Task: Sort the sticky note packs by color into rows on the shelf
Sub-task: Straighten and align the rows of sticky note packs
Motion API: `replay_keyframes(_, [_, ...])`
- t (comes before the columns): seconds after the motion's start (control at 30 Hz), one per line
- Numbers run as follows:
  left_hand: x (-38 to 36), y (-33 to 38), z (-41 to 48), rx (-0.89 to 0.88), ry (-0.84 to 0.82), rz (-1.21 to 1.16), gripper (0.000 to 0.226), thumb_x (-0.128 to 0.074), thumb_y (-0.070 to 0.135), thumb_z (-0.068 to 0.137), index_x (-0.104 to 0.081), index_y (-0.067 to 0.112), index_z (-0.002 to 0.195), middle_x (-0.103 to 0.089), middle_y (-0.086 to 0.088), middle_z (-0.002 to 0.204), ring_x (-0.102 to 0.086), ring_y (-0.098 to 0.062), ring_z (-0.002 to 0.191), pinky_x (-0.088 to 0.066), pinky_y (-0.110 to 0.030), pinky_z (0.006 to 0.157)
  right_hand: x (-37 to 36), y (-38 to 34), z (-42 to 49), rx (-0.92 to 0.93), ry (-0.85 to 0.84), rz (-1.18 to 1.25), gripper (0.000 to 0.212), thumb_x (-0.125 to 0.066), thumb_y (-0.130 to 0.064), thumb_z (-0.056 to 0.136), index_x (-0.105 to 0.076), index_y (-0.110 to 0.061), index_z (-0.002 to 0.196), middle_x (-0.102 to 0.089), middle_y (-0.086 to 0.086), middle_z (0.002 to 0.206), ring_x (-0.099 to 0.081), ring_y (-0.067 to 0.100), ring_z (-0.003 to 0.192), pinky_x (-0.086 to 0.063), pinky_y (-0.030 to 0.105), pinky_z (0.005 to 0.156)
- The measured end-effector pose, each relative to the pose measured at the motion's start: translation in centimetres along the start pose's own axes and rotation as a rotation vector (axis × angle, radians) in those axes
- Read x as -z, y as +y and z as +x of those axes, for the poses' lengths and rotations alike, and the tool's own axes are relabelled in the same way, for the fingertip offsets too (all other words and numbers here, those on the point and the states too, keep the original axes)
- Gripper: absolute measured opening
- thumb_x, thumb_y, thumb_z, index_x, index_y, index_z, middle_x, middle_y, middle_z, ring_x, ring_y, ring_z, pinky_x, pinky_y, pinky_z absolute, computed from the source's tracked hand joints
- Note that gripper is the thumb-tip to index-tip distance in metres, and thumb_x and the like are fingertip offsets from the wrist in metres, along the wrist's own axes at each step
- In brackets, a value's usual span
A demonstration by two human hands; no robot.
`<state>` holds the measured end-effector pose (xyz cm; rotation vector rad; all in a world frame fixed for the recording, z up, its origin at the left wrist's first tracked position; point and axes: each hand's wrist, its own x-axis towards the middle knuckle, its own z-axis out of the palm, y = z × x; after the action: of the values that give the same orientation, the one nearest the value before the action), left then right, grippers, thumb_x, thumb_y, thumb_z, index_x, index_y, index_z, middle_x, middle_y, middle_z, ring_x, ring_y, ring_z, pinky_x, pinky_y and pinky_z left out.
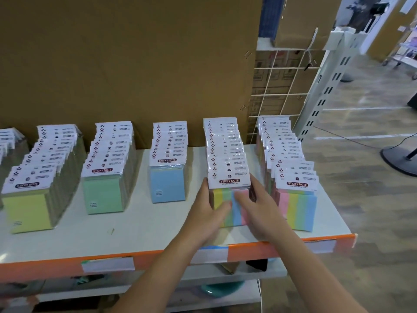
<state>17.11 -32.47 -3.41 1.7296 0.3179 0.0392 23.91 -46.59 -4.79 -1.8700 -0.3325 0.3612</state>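
Note:
Rows of sticky note packs stand on a white shelf (144,224): a yellow row (29,208), a green row (102,195), a blue row (168,186) and two multicolor striped rows. My left hand (206,213) and my right hand (259,208) both grip the front pack of the middle striped row (234,210), left hand on its left edge and lower face, right hand on its right edge and face. The other striped row (297,208) stands just to the right of my right hand. Another row is cut off at the far left.
The shelf has an orange front edge (158,254) with white label strips. A brown cardboard backing (126,64) rises behind the rows. A wire grid panel (277,91) and a slotted white upright (325,86) stand at the right end. Lower shelves hold dim items.

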Motion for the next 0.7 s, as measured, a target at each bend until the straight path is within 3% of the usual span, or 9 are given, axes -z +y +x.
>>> replay_keyframes(0.1, [0.1, -1.0, -0.7, -0.066, -0.067, 0.215, 0.089, -0.070, 0.014, 0.081, -0.019, 0.047, 0.146, -0.046, 0.017, 0.141, -0.052, -0.001, 0.123, -0.050, -0.024, 0.096, 0.5, 0.8, -0.8, 0.026, -0.032, -0.228, 0.069, -0.063, -0.030, 0.084, -0.032, -0.048, 0.143, -0.056, -0.030, 0.128, -0.053, -0.009, 0.110, -0.036, 0.001, 0.082])
replay_keyframes(0.13, [0.0, -1.1, -0.6, -0.076, -0.069, 0.256, 0.095, -0.072, 0.012, 0.079, -0.015, 0.045, 0.148, -0.044, 0.015, 0.142, -0.051, -0.003, 0.123, -0.051, -0.022, 0.093, 0.4, 1.0, -0.9, 0.035, -0.033, -0.276, 0.071, -0.065, -0.026, 0.085, -0.030, -0.046, 0.144, -0.053, -0.028, 0.127, -0.050, -0.009, 0.108, -0.035, -0.001, 0.079])
replay_keyframes(0.23, [-0.1, -1.4, -0.5, -0.086, -0.062, 0.334, 0.099, -0.072, 0.012, 0.079, -0.009, 0.047, 0.147, -0.042, 0.013, 0.145, -0.052, -0.004, 0.118, -0.050, -0.014, 0.082, 0.4, 1.1, -1.0, 0.046, -0.030, -0.345, 0.073, -0.065, -0.024, 0.089, -0.025, -0.040, 0.148, -0.051, -0.022, 0.130, -0.051, 0.005, 0.118, -0.036, 0.016, 0.086])
replay_keyframes(0.37, [-0.1, -1.5, -0.3, -0.107, -0.037, 0.389, 0.101, -0.072, 0.016, 0.084, -0.002, 0.050, 0.149, -0.037, 0.018, 0.150, -0.051, -0.005, 0.124, -0.050, -0.019, 0.088, 0.2, 1.1, -1.0, 0.058, -0.012, -0.394, 0.068, -0.064, -0.026, 0.092, -0.026, -0.031, 0.148, -0.055, -0.008, 0.137, -0.055, 0.015, 0.117, -0.037, 0.022, 0.084])
replay_keyframes(0.47, [-0.3, -1.7, 0.2, -0.112, -0.006, 0.377, 0.097, -0.071, 0.017, 0.085, -0.006, 0.048, 0.150, -0.037, 0.018, 0.150, -0.049, -0.006, 0.126, -0.049, -0.018, 0.090, 0.2, 1.0, -1.0, 0.054, -0.010, -0.407, 0.064, -0.064, -0.026, 0.092, -0.028, -0.031, 0.145, -0.056, -0.009, 0.133, -0.051, 0.005, 0.101, -0.037, 0.022, 0.078])
replay_keyframes(0.57, [0.0, -1.9, 0.8, -0.057, 0.013, 0.321, 0.099, -0.075, 0.017, 0.081, -0.009, 0.048, 0.149, -0.040, 0.017, 0.149, -0.050, -0.005, 0.126, -0.053, -0.024, 0.093, 0.4, 0.8, -0.9, 0.062, -0.012, -0.387, 0.073, -0.066, -0.025, 0.091, -0.021, -0.039, 0.146, -0.048, -0.022, 0.126, -0.045, -0.002, 0.102, -0.035, 0.012, 0.073])
replay_keyframes(0.7, [0.2, -1.3, 1.6, -0.047, -0.040, 0.246, 0.104, -0.074, 0.011, 0.079, -0.008, 0.056, 0.146, -0.041, 0.022, 0.146, -0.050, 0.012, 0.113, -0.046, -0.007, 0.079, 0.5, 0.2, -0.3, 0.030, -0.039, -0.325, 0.082, -0.068, -0.019, 0.088, -0.017, -0.043, 0.148, -0.046, -0.026, 0.126, -0.047, 0.000, 0.108, -0.037, 0.020, 0.087])
